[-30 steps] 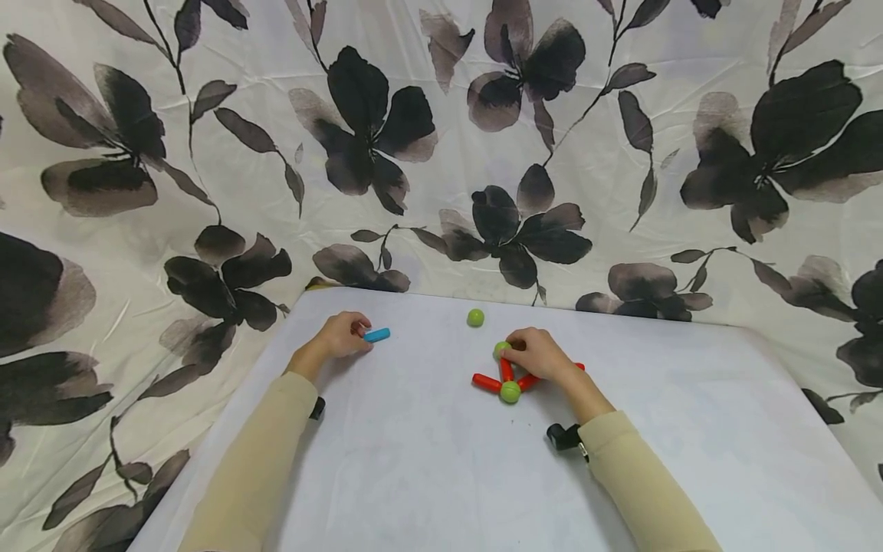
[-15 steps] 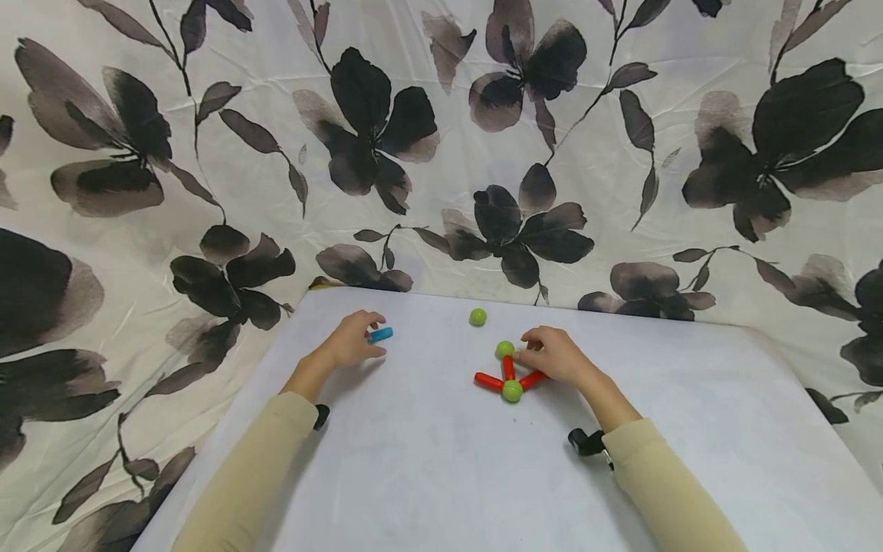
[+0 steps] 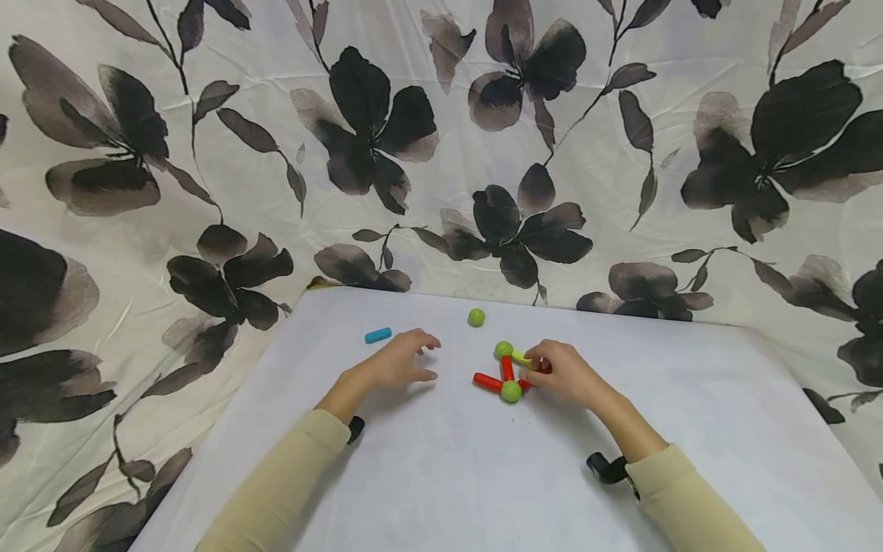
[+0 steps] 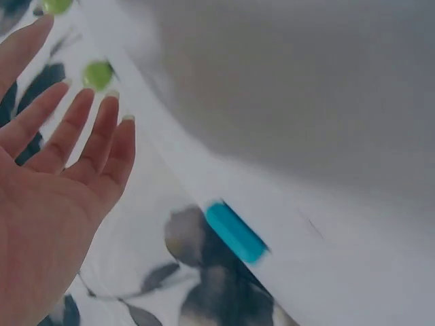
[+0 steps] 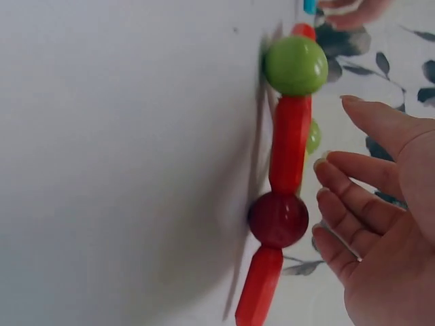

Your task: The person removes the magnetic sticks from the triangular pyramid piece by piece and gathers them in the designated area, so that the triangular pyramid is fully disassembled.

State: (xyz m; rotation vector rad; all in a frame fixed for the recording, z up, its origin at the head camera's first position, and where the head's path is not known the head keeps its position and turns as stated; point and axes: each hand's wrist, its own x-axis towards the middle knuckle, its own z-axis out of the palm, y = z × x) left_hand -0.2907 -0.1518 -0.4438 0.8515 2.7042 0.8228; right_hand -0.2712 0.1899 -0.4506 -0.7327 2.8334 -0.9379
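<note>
My left hand hovers over the table with its fingers spread and nothing held; a short blue rod lies behind it. Beside a joined figure of rods and balls is my right hand. In the right wrist view its fingers are loosely bent, apart from a red rod that links a green ball to a dark red ball. Another red rod extends from the dark red ball. A yellow rod runs from the rear green ball toward my right fingers, which hide its end.
One loose green ball lies near the back of the white table. A floral cloth hangs behind the table and down its left side. Each wrist carries a small black camera.
My left hand has left the blue rod and moved right. My right hand has drawn back from the rear green ball toward the right, and the yellow rod now shows.
</note>
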